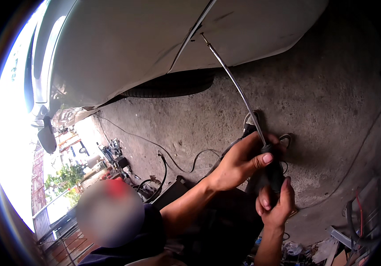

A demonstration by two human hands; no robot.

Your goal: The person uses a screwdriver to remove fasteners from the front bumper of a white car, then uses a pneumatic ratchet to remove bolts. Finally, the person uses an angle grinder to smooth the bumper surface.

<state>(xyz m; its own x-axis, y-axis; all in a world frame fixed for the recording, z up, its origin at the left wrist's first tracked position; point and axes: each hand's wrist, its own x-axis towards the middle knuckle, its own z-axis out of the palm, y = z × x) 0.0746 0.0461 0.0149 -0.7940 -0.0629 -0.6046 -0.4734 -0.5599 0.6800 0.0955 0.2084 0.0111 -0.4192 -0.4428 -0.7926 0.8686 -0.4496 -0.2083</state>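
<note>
A long-rod tool (232, 79) with a bright metal shaft and a black handle slants up toward a pale car body panel (124, 48). Its thin tip meets or nearly meets the panel beside a seam, near small dark marks; whether it touches I cannot tell. My left hand (239, 164) is closed around the top of the handle, where the shaft begins, thumb lying across it. Lower down, my right hand (277, 204) curls round the handle's rear part, its fingers bent. Part of the handle is dark and hidden between the hands.
A tyre (168, 87) shows beneath the car body, above a rough concrete floor (177, 119). Thin cables (168, 153) run across the floor. Assorted tools (115, 153) lie at the left, and clutter with a metal bar (341, 237) sits lower right. A blurred round patch covers the lower left.
</note>
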